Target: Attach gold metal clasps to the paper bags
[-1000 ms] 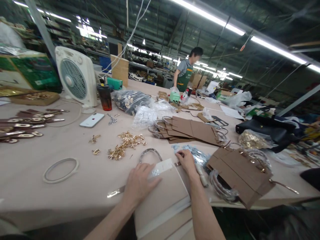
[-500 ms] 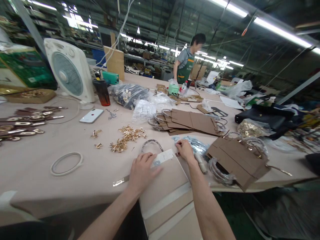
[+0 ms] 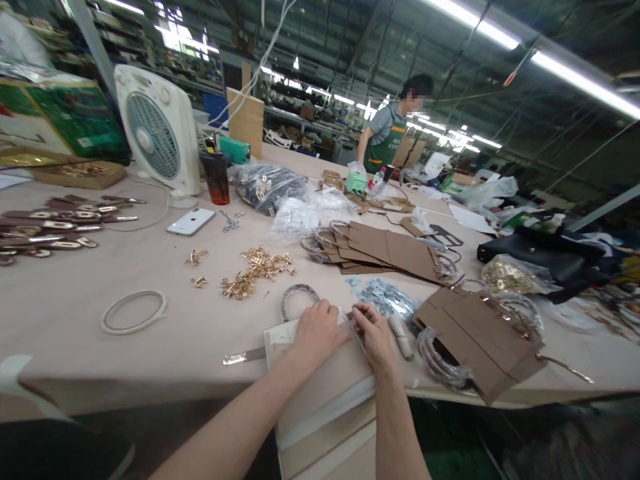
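1. The left hand is lying palm down, fingers spread flat, pressing on the top edge of the tan rectangular card panel with pale strips.
2. The right hand is sitting just beside it at the panel's top right corner, fingers curled in and pinching something small there; what it is I cannot tell.
3. The panel is lying flat at the near edge of the long beige worktable, its lower end hanging over the edge toward the camera.
4. A grey looped handle is poking out just beyond the panel's top edge, touching it.
5. A flat metal strip is sticking out from under the panel's left side.
6. A scatter of small gold metal fittings is lying beyond the panel, to its left.
7. A white ring is resting well left of the panel.
8. A stack of brown card pieces with wrapped handles is lying just right of the panel.
9. A white box fan is standing far beyond the panel, to the left.
10. A person in a green apron is working at the table's far end, well apart from the panel.
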`<action>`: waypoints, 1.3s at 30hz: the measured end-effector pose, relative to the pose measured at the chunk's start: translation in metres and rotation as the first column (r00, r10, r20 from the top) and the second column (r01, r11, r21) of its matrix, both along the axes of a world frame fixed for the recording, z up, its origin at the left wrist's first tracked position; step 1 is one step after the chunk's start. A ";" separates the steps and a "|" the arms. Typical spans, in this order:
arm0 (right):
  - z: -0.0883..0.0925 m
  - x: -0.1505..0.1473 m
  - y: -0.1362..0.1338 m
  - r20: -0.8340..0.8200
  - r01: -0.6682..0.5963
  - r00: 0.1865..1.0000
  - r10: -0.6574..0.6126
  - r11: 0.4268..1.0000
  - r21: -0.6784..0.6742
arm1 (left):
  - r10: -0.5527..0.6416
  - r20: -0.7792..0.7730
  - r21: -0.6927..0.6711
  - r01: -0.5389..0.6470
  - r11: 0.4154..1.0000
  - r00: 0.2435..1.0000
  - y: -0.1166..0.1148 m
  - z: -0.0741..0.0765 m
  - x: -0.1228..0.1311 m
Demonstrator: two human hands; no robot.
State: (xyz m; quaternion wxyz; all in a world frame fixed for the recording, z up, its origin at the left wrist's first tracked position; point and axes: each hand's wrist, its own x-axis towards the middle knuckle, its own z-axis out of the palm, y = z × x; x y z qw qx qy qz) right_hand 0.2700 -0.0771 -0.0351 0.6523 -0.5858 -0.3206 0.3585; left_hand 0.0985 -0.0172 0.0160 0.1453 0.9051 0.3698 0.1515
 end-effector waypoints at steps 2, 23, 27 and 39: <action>0.001 -0.003 0.000 0.037 -0.029 0.999 0.030 0.999 -0.022 | 0.021 0.025 0.005 -0.022 1.000 0.999 -0.001 -0.006 0.002; -0.001 -0.011 -0.012 0.288 -0.010 0.957 0.021 0.999 -0.039 | 0.018 0.025 0.027 -0.018 0.999 1.000 -0.005 -0.009 0.004; 0.000 -0.011 -0.011 0.298 -0.017 0.954 0.028 0.999 -0.038 | 0.024 0.051 0.040 -0.026 0.999 0.998 -0.004 -0.012 0.005; 0.001 -0.013 -0.013 0.201 -0.086 0.974 0.100 0.993 -0.076 | 0.010 0.080 0.052 -0.014 0.999 0.997 -0.004 -0.017 0.004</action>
